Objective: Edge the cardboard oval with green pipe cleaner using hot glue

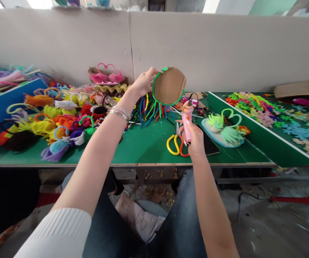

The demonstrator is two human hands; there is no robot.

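Note:
My left hand (146,83) pinches the upper left edge of a round cardboard disc (169,86), raised above the table. A green pipe cleaner (157,101) runs along the disc's left and lower rim; the upper right edge is bare cardboard. My right hand (196,139) is wrapped round a pink hot glue gun (187,120), its dark nozzle pointing up just below and right of the disc. Beneath the glue gun lie yellow-and-red-handled scissors (173,145) and a black flat slab (209,143), both partly hidden by my right hand.
Fuzzy swan figures (44,122) crowd the left of the green table (135,147). Loose pipe cleaners (150,111) lie behind the disc. A green swan pair (225,129) stands right, before a low divider (251,132). Small colourful pieces (261,107) lie beyond it.

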